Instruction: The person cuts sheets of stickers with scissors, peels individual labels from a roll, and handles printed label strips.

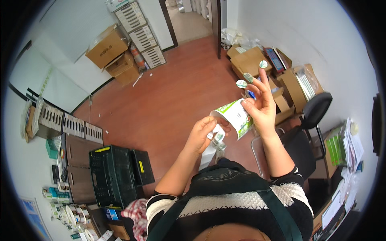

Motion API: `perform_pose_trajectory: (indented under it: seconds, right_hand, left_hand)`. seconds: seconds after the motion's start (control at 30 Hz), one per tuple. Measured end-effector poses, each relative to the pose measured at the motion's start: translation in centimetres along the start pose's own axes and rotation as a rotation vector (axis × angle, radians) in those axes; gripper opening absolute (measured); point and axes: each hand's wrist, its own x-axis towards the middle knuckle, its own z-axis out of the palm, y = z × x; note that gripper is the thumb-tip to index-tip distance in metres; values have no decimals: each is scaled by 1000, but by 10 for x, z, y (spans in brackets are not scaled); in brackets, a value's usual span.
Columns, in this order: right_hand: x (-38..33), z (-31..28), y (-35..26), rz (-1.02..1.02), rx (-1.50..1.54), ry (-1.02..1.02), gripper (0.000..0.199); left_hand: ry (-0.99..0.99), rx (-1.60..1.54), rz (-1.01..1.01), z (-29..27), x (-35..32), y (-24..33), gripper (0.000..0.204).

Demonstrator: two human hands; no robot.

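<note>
My right hand [262,110] is raised and grips a green-and-white printed packet [235,116] between thumb and fingers; it curves like a cup or pouch, and I cannot tell which. Round green-and-white stickers cling to three of its fingertips: one sticker [263,64] on the highest finger, another sticker [248,77] below, and a third sticker [241,83] lowest. Just left of the packet, my left hand [202,132] is closed on a white strip [219,134] bearing what look like round labels. Some of its fingers are hidden behind the packet's edge.
Dark green crates [110,172] stand at the left near cabinets [78,146]. Cardboard boxes [249,62] line the right wall, with a black chair [317,110] close to my right arm. More boxes [106,46] are stacked by the far doorway. The floor [161,96] is reddish.
</note>
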Motion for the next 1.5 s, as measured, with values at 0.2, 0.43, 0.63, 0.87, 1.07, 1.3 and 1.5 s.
perform_pose_trajectory:
  seconds: [0.2, 0.43, 0.63, 0.87, 1.07, 1.3, 1.5]
  right_hand:
    - [144, 2, 88, 7, 16, -88, 53]
    - [282, 8, 213, -3, 122, -186, 50]
    - [391, 11, 312, 66, 36, -335, 44]
    - [544, -5, 408, -74, -32, -34, 43]
    - [684, -6, 506, -22, -311, -40, 37]
    - [851, -32, 608, -113, -341, -116, 38]
    - [962, -45, 693, -131, -597, -214, 37]
  left_hand:
    - [65, 1, -65, -49, 130, 48, 8]
    - [25, -58, -95, -119, 272, 126, 25]
    - [253, 2, 107, -213, 417, 201, 18]
    - [264, 455, 214, -249, 596, 282, 22]
    - [171, 649, 204, -291, 762, 317, 31]
    - [230, 546, 211, -332, 930, 368, 35]
    - [317, 643, 188, -379, 1057, 403, 38]
